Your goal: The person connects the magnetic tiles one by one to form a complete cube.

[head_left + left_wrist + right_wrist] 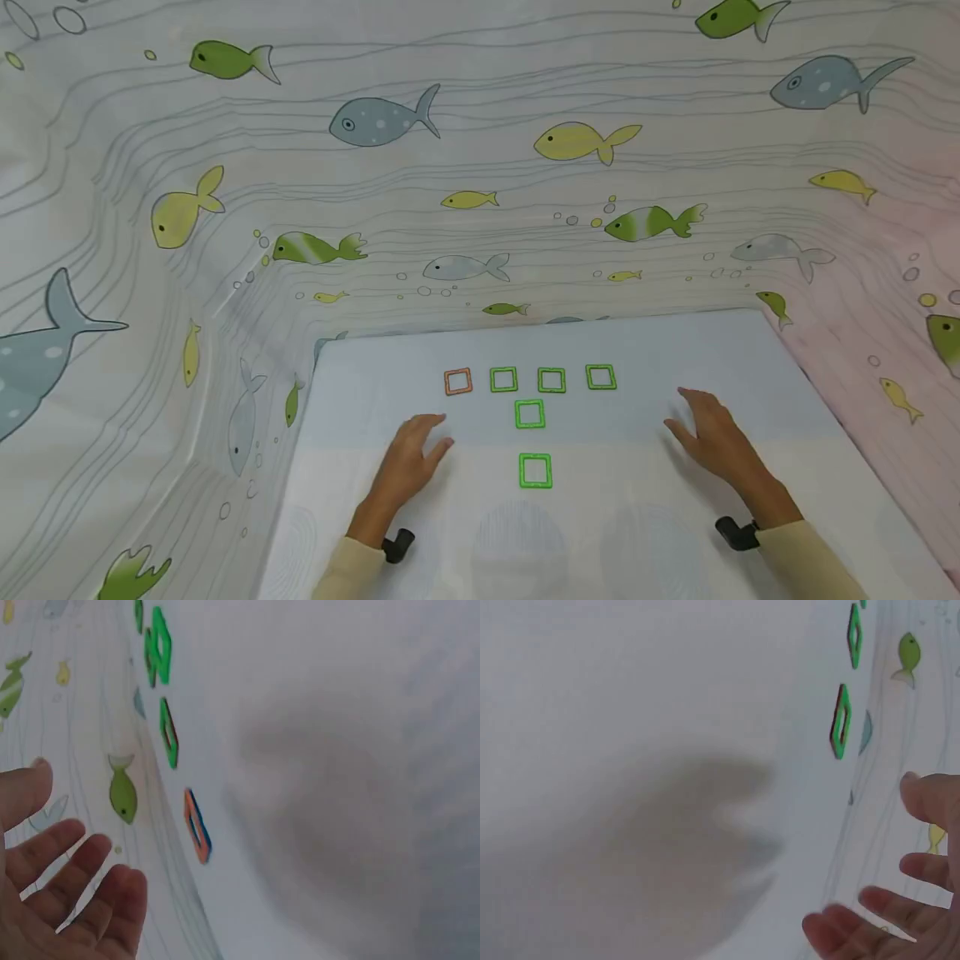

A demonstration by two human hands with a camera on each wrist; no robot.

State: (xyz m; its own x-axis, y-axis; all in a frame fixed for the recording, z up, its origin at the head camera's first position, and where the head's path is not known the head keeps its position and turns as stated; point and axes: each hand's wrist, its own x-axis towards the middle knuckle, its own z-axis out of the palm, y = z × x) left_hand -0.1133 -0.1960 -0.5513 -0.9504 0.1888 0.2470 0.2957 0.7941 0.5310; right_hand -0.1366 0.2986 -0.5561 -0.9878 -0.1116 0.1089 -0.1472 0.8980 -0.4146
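Several square plastic frames lie flat on a white table. An orange square frame [447, 382] is at the left end of the back row, with green square frames [492, 381] to its right. One green frame [518, 415] sits just in front of that row, and another green frame [522, 472] lies nearer the person. My left hand [408, 462] hovers left of the frames, nearest the orange one, fingers relaxed and holding nothing. Off to the right, my right hand [716, 437] is spread with nothing in it, nearest the row's right-end green frame [589, 377].
The white table [637, 467] has faint round patterns near its front. Behind and beside it hangs a pale sheet [405, 183] printed with fish and wavy lines. A dark camera strap sits on each wrist [399, 545].
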